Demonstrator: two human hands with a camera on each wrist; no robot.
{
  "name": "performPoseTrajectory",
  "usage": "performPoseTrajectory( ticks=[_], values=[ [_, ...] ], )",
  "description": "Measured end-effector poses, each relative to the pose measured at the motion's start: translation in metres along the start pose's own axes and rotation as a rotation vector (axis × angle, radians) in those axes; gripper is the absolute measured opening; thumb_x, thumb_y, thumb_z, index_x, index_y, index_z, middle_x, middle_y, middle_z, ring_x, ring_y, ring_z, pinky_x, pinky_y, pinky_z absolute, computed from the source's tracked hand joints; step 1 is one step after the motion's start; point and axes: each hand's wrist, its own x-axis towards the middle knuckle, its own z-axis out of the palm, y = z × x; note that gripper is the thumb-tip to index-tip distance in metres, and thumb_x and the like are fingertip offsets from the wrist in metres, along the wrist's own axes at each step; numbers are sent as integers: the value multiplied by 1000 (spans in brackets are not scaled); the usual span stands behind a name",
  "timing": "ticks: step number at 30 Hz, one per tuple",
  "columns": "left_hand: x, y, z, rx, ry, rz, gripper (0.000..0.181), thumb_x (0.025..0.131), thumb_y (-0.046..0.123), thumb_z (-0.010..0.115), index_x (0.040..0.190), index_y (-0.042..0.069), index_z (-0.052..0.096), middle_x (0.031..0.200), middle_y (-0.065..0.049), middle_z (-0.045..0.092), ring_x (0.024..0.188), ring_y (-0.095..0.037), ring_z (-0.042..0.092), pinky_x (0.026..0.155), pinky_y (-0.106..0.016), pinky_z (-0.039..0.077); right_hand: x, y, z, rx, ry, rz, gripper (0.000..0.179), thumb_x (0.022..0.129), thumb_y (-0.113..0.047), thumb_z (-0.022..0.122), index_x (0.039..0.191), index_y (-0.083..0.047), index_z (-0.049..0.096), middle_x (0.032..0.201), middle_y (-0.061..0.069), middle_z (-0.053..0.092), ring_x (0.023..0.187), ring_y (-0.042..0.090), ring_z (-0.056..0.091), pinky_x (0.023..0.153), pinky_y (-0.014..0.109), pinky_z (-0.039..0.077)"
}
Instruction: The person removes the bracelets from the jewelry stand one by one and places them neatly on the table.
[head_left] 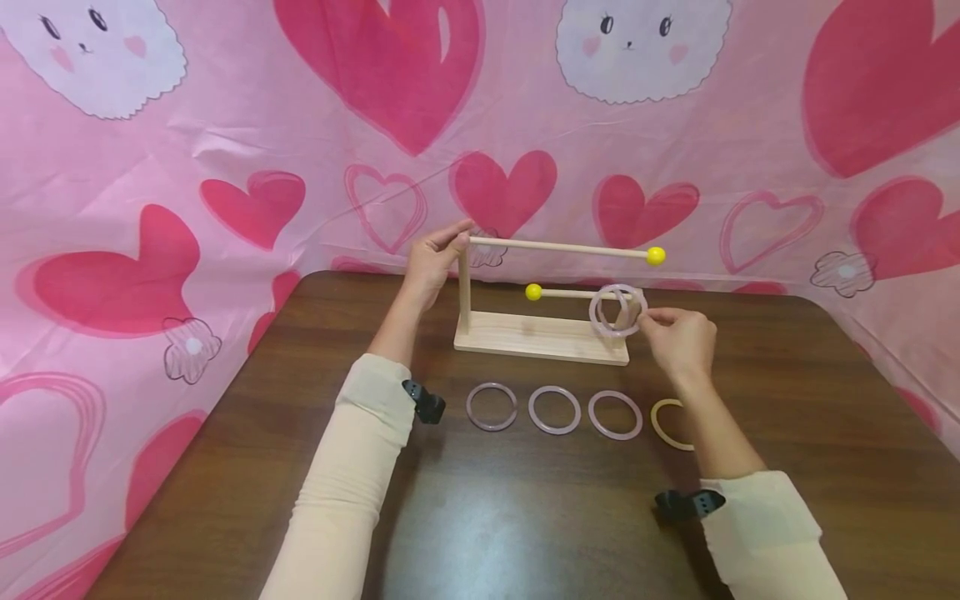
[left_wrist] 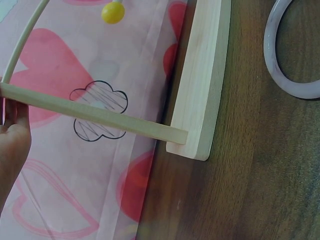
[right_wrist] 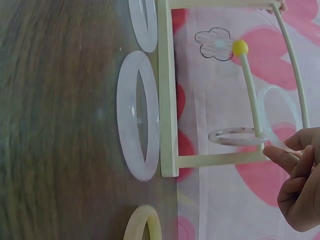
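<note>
A wooden bangle stand (head_left: 540, 337) has two horizontal rods with yellow ball ends. At its tall left post, my left hand (head_left: 433, 262) grips the top end, thumb and fingers around it. My right hand (head_left: 684, 342) pinches a pale translucent bangle (right_wrist: 294, 105) between thumb and fingers beside the lower rod (right_wrist: 248, 87). Whether that bangle encircles the rod, I cannot tell. Another pale, brown-flecked bangle (right_wrist: 234, 141) hangs on the lower rod near its short post. The upper rod (head_left: 555, 247) carries no bangle.
In front of the stand, a row of bangles lies on the dark wooden table (head_left: 480, 508): a greyish-purple one (head_left: 469, 407), two pale lilac ones and a yellow one (head_left: 655, 417), partly hidden by my right forearm. A pink heart-patterned cloth (head_left: 262, 125) hangs behind.
</note>
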Motion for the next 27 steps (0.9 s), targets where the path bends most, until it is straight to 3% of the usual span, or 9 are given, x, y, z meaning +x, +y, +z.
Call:
performPoseTrajectory(
  ticks=[11,27],
  values=[
    [0,0,1,0,-3,2,31,89,0,59,118,-9,55,122,-20,55,112,-19,55,95,-26,43,0,14,-11,-31,6,28,26,84,-21,60,94,-1,73,88,17,69,91,35,62,72,42,47],
    [0,-1,-1,-4,-2,-4,31,88,0,59,118,-8,56,122,-19,56,113,-19,54,96,-25,43,-3,41,-31,-68,-70,100,34,86,-27,57,100,1,70,98,20,66,104,41,55,84,49,45]
  ],
)
